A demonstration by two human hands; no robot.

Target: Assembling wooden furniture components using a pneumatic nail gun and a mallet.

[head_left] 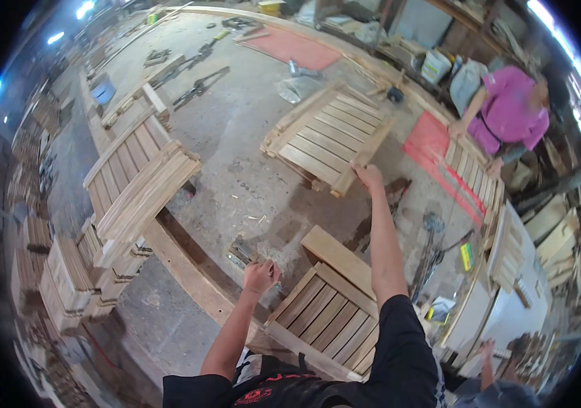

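Two bare arms come up from the lower edge. The right hand point(369, 177) reaches out toward 12 o'clock and grips the near edge of a slatted wooden panel point(324, 136) lying on the concrete floor point(250, 122). The left hand point(261, 275) is curled into a fist at 10 o'clock of a second slatted panel point(328, 313); whether it holds anything I cannot tell. At 2 o'clock a person in a pink top point(511, 109) bends over more slats, partly cut off.
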